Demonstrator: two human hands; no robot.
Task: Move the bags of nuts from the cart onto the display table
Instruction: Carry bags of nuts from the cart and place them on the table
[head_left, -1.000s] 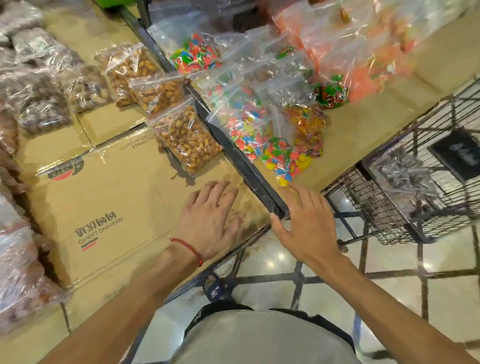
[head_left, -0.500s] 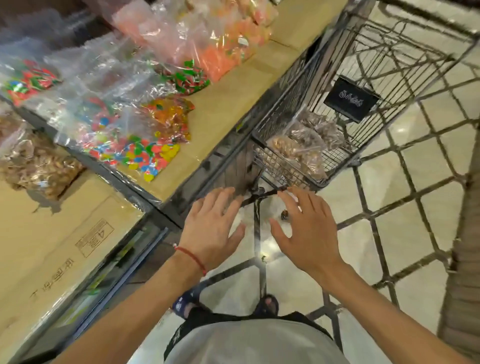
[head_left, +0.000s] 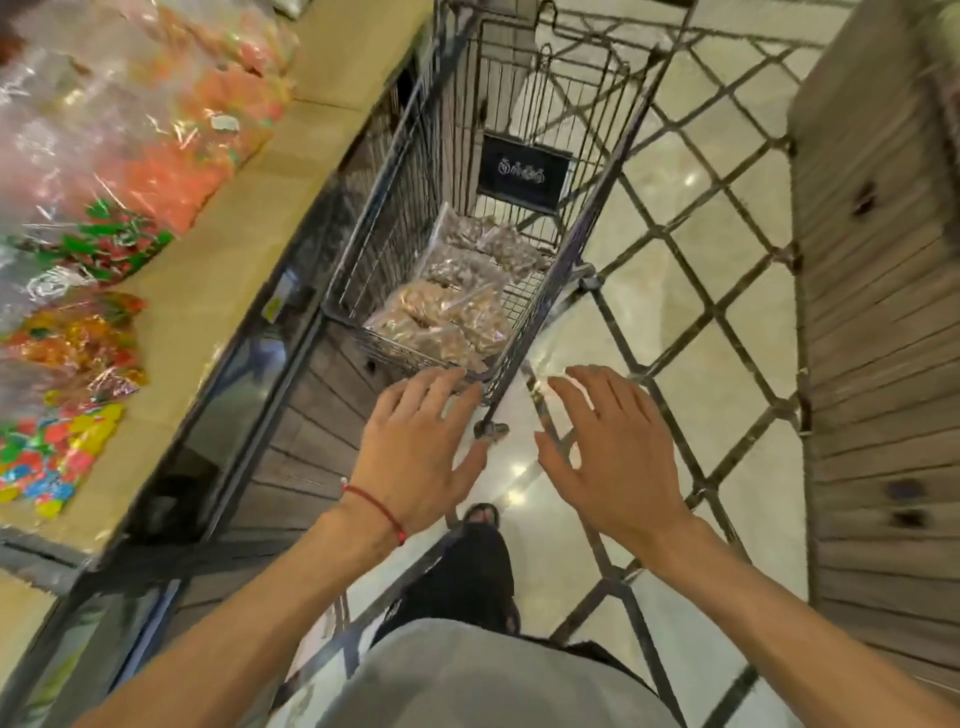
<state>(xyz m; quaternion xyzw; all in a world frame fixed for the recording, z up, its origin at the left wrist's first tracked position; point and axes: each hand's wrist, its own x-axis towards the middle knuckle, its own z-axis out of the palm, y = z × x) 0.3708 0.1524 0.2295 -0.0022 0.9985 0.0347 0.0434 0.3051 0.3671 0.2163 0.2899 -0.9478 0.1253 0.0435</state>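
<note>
- Cart (head_left: 363, 249): one, black wire.
- Bags of nuts (head_left: 441, 322): at least four clear bags on the cart's floor, maybe five. They overlap and blur, so the exact count is uncertain.
- Black sign (head_left: 524, 171): one, at the cart's far end.
- Hands: two, at the cart's near end: left hand (head_left: 415, 452), right hand (head_left: 613, 457).
- Red cord bracelet (head_left: 374, 506): one, on the left wrist.
- Tabletop (head_left: 208, 291): one, left of the cart.
- Candy bags (head_left: 171, 171): many, on the tabletop left of the cart, too blurred to count. Four colour clusters show: orange, green-red, gold, mixed bright.
- Foot (head_left: 480, 514): one in view, nearer than the cart.
</note>
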